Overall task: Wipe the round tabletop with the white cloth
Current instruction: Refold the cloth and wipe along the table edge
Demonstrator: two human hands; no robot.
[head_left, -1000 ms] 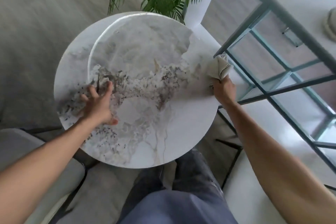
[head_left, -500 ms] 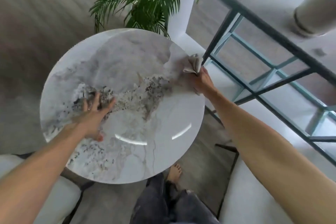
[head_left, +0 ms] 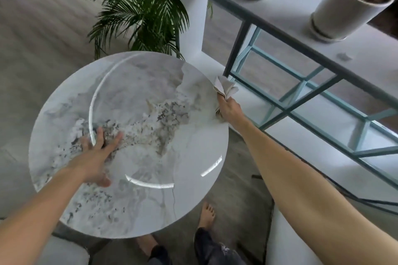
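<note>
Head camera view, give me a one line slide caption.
Right hand presses the white cloth at the round tabletop edge; left hand flat on it.

The round marble counter (head_left: 150, 97) is white with grey and brown veining and a glossy, reflective top. A left hand (head_left: 94, 157) lies flat on its near-left part, fingers (head_left: 99, 135) spread. A bunched white cloth (head_left: 224, 90) touches its right edge, gripped by the right hand (head_left: 229, 108).
</note>
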